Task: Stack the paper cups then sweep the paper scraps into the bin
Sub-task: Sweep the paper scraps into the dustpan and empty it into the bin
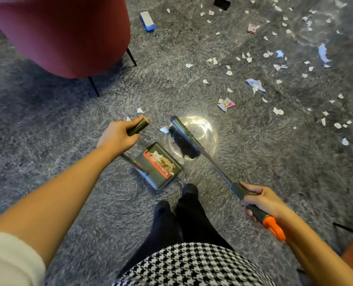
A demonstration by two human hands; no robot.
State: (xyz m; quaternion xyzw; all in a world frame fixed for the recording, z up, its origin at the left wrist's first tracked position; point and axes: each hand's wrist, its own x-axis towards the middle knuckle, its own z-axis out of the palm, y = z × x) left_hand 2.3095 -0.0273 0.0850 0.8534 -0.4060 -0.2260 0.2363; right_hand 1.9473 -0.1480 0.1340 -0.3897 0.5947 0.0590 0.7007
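Observation:
My left hand (116, 136) grips the top of the dustpan handle (139, 126). The dark green dustpan (158, 165) rests on the grey carpet just ahead of my feet, with paper scraps lying against its red comb. My right hand (261, 200) is closed around the broom's grey and orange grip (254, 207). The broom's black bristle head (182, 139) sits on the carpet right beside the pan's far edge, with one scrap (164, 129) next to it. Many white paper scraps (278, 69) lie scattered over the carpet to the right and far right. No paper cups or bin are in view.
A dark red chair (68, 32) on thin black legs stands at the far left. A blue and white box (147, 21) and a black object (222, 3) lie on the far carpet. Crumpled wrappers (226, 104) lie among the scraps. My black-clad feet (177, 203) are near the pan.

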